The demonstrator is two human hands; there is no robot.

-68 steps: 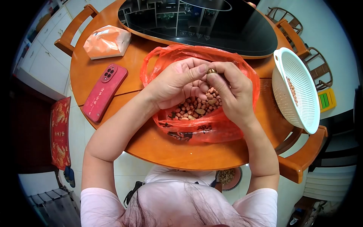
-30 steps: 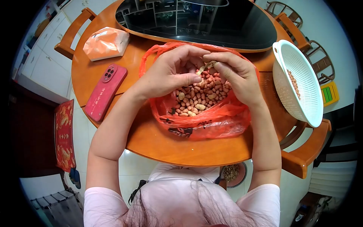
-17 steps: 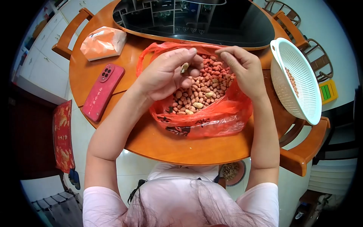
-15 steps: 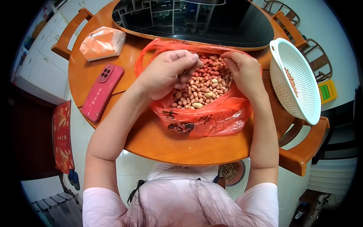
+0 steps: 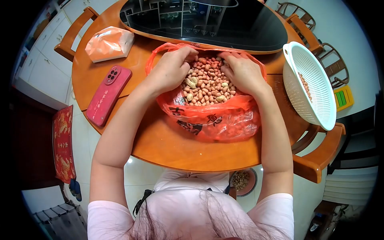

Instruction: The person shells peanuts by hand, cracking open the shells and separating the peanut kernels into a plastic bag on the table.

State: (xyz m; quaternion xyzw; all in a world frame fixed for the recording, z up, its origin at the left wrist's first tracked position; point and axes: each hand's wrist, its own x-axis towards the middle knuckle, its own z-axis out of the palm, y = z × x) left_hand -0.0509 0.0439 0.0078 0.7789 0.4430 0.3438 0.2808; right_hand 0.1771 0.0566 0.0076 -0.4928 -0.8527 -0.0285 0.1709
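Observation:
A red plastic bag with black printing lies wide-mouthed on the table, full of shelled peanuts. Among them are several peanuts still in the pod, such as a pale pod near the left side. My left hand rests at the bag's left rim, its fingers reaching over the far-left peanuts, thumb apart from them. From the right, my right hand touches the peanuts with bent fingers, the thumb apart below them. Neither hand shows anything held, though some fingertips are hidden.
A pink phone and an orange tissue pack lie left on the wooden table. A black glass turntable stands behind the bag. To the right is a white colander with some peanuts; below, a bowl of shells on the floor.
My left hand, earlier curled above the peanuts, has moved left and up to the rim. My right hand has lowered onto the peanuts with the thumb spread. A pod now shows at left.

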